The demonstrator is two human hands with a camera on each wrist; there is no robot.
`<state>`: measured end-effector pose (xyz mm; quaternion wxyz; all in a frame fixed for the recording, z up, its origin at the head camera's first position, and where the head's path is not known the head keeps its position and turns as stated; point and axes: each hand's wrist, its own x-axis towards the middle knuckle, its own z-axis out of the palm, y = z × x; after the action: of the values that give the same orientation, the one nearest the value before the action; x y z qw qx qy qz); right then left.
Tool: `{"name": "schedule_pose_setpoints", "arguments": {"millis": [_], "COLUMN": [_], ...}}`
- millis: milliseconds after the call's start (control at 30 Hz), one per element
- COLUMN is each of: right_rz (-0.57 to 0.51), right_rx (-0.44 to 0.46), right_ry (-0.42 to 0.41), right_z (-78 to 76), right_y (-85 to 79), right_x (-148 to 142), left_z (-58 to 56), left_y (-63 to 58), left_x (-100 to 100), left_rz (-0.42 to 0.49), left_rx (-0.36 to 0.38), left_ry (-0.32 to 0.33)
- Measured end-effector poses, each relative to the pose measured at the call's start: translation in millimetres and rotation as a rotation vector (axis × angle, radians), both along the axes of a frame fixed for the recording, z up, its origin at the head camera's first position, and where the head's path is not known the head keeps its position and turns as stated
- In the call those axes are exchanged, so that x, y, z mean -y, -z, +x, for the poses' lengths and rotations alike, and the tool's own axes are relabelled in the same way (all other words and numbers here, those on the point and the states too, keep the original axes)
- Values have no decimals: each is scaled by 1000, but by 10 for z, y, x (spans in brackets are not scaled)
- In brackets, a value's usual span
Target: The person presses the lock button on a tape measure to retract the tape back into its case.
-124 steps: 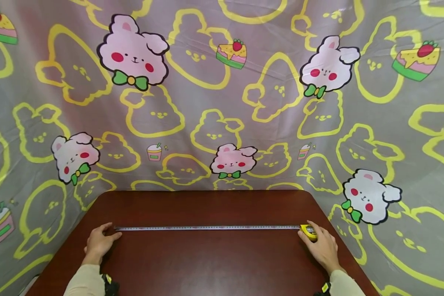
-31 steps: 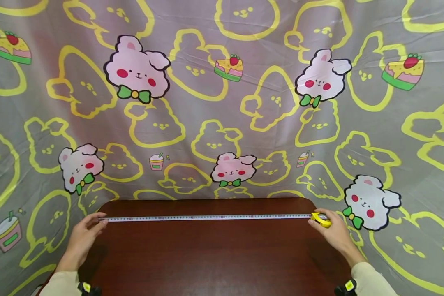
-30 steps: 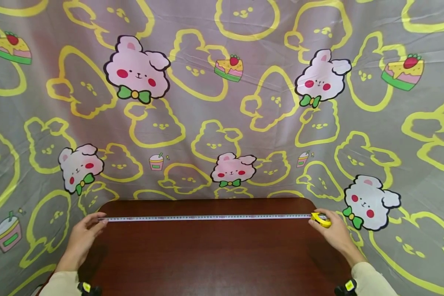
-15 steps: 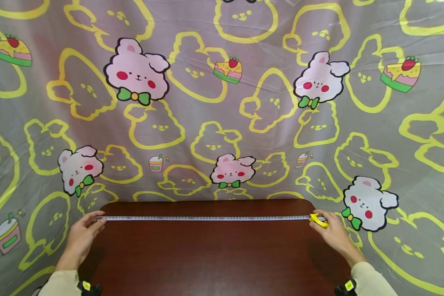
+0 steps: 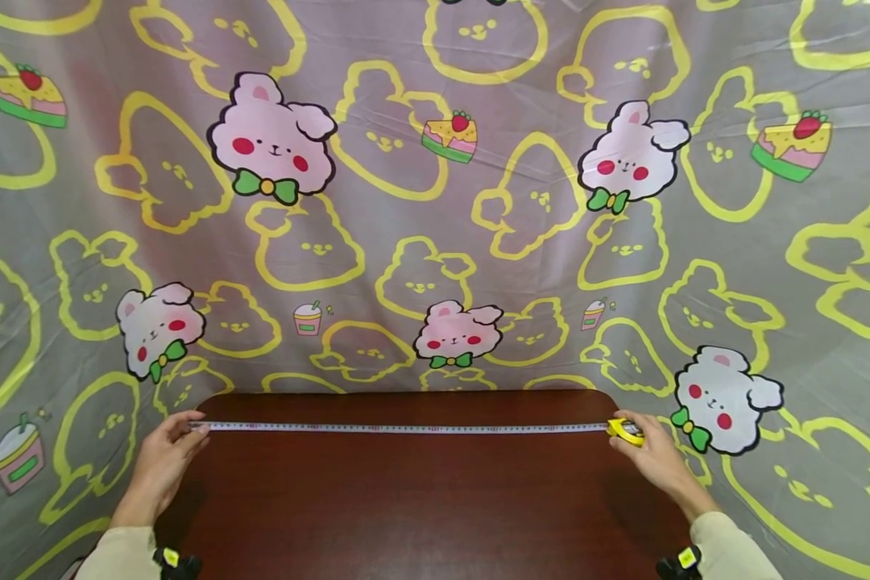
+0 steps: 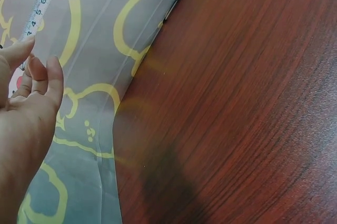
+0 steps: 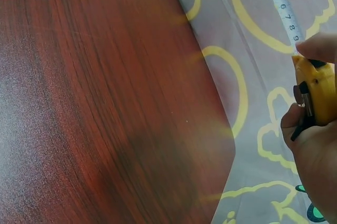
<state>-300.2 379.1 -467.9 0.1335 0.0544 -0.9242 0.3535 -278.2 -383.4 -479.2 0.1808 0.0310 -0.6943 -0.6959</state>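
Note:
A yellow tape measure (image 5: pixel 626 433) has its white blade (image 5: pixel 406 428) drawn out straight across the head view, above the table. At the left end, my left hand (image 5: pixel 158 467) pinches the blade's tip between thumb and fingers. The left wrist view shows the thumb on the blade (image 6: pixel 41 9) near its low numbers. My right hand (image 5: pixel 660 467) grips the case at the other end. In the right wrist view the thumb lies at the mouth of the case (image 7: pixel 320 90), where the blade (image 7: pixel 286 11) comes out; a black clip juts toward the palm.
Below the hands lies a dark red-brown wooden table (image 5: pixel 420 507) with rounded far corners. A grey curtain (image 5: pixel 522 322) printed with yellow outlines and white rabbits hangs behind it and along both sides. Hand shadows fall on the tabletop.
Since the oldest frame, both hands have risen from the table and stand wider apart in view, with the stretched tape measure lifted between them. Over the last second they hold nearly still.

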Motion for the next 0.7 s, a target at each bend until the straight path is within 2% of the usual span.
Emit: {"name": "schedule_pose_setpoints", "arguments": {"millis": [167, 300, 500, 700], "right_rz": [-15, -24, -13, -1], "right_rx": [19, 16, 21, 14], "right_ry": [-9, -22, -32, -30], "right_z": [22, 26, 46, 53], "right_y": [-10, -27, -46, -37], "right_x": [-2, 9, 30, 43], "left_z": [5, 4, -13, -37], "left_y": [-5, -7, -11, -6], "left_x": [7, 11, -3, -5], "left_rz": [-24, -97, -143, -262], "left_rx": [0, 21, 22, 41], "left_ry": [3, -16, -19, -44]}}
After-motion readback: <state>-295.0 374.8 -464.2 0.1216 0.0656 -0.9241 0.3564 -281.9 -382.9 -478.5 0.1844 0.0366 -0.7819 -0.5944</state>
